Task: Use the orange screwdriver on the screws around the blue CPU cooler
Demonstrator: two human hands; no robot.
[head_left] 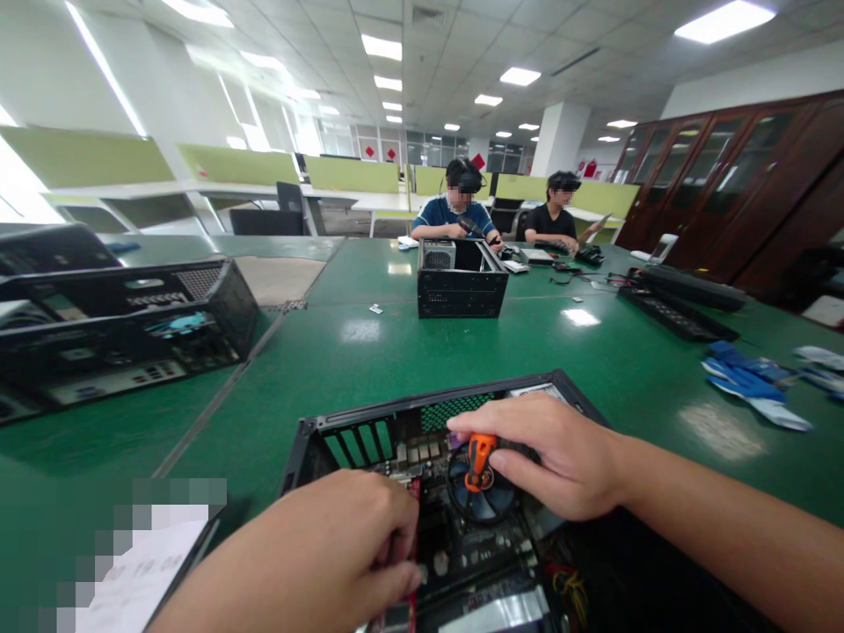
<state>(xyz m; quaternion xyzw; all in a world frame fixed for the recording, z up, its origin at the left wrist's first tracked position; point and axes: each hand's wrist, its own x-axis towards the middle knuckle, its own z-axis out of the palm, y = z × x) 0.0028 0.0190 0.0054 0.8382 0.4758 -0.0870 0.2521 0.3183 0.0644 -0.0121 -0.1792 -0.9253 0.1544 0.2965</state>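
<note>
An open black computer case (369, 406) lies in front of me with its motherboard facing up. My right hand (560, 453) grips an orange-handled screwdriver (481, 453) from above, over the round black cooling fan (484, 507) on the board. Its shaft and tip cannot be made out clearly. My left hand (336, 536) is closed at a red expansion card (414, 563) standing in the board, thumb and curled fingers against it. Part of the card is hidden by the hand. Loose yellow and red cables (568, 589) lie at the case's lower right.
Another computer case (462, 292) stands farther back, where a co-worker (454, 211) handles a dark tool. A second co-worker (557, 220) sits to the right. One more case (119, 338) is at left. Blue and white gloves (752, 378) and a black panel (673, 303) lie at right.
</note>
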